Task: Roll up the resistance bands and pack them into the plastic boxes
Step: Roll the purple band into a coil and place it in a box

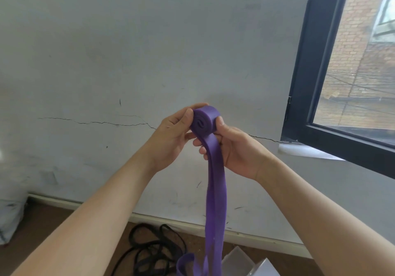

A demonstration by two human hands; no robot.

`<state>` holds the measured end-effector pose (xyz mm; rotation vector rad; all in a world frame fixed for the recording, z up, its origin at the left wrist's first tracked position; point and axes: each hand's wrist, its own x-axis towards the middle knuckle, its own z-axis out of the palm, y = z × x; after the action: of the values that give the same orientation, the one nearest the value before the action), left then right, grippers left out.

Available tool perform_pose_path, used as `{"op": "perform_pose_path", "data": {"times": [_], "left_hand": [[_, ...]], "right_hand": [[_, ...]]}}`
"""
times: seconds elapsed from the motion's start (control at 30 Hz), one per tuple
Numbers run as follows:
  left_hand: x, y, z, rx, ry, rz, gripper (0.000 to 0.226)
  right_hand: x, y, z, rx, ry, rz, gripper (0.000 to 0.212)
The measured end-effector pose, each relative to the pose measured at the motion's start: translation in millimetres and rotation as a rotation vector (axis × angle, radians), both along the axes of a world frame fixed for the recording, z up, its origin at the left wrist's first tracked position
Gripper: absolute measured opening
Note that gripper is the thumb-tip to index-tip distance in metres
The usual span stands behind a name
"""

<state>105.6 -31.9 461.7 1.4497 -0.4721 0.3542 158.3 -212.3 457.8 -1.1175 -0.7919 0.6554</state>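
I see the purple resistance band (214, 190) held up before the wall (106, 61). Its top end is wound into a tight spiral coil, and the rest hangs down as a smooth matte strip. The left hand (171, 134) and right hand (237, 151) both grip the coil, close together. Black bands (154, 252) lie tangled below, beside what is probably a clear plastic box (241, 260).

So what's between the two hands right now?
In the head view, the rolled end of the purple band sits between left hand and right hand; both grip it.
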Motion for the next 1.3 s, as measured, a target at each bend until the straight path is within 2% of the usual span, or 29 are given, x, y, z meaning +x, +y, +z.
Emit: {"op": "perform_pose_path", "data": {"times": [0.07, 0.17, 0.27, 0.37, 0.43, 0.57, 0.73, 0.83, 0.9, 1.0, 1.07, 1.13, 1.2, 1.3], "left_hand": [[1, -3, 1, -0.005, 0.03, 0.022, 0.048], [3, -4, 5, -0.043, 0.107, 0.201, 0.052], [2, -4, 10, -0.074, 0.229, 0.364, 0.05], [-3, -12, 17, -0.006, 0.2, 0.376, 0.041], [-8, -23, 21, 0.038, 0.139, 0.36, 0.038], [-13, -40, 25, 0.002, 0.085, 0.364, 0.03], [-14, -31, 28, 0.024, 0.067, 0.476, 0.011], [-15, -21, 30, 0.156, 0.086, 0.492, 0.012], [-17, -13, 32, 0.243, 0.091, 0.494, 0.015], [-20, -5, 33, 0.237, 0.119, 0.435, 0.017], [-20, -3, 31, 0.166, 0.145, 0.382, 0.02], [-19, 0, 27, 0.118, 0.165, 0.34, 0.027], [-18, 3, 24, 0.124, 0.162, 0.316, 0.036], [-18, 5, 23, 0.108, 0.12, 0.287, 0.035]], "right_hand": [[0, 3, -1, 0.036, -0.023, 0.002, 0.047], [2, 6, -1, 0.075, -0.106, -0.066, 0.043], [1, 10, 1, 0.081, -0.293, -0.342, 0.034], [-1, 15, 2, 0.106, -0.518, -0.579, 0.025], [1, 17, 1, 0.116, -0.602, -0.625, 0.032], [5, 21, -8, 0.013, -0.752, -0.725, 0.065], [11, 22, -21, -0.015, -1.211, -0.893, 0.067], [16, 18, -23, -0.03, -1.316, -0.922, 0.067], [16, 16, -23, -0.041, -1.32, -0.894, 0.069], [14, 14, -19, -0.049, -1.2, -0.781, 0.071], [9, 12, -11, -0.072, -1.026, -0.685, 0.072], [6, 7, 0, -0.074, -0.743, -0.576, 0.072], [9, 0, 7, -0.05, -0.503, -0.52, 0.065], [17, -8, 11, -0.113, -0.511, -0.511, 0.041]]}}
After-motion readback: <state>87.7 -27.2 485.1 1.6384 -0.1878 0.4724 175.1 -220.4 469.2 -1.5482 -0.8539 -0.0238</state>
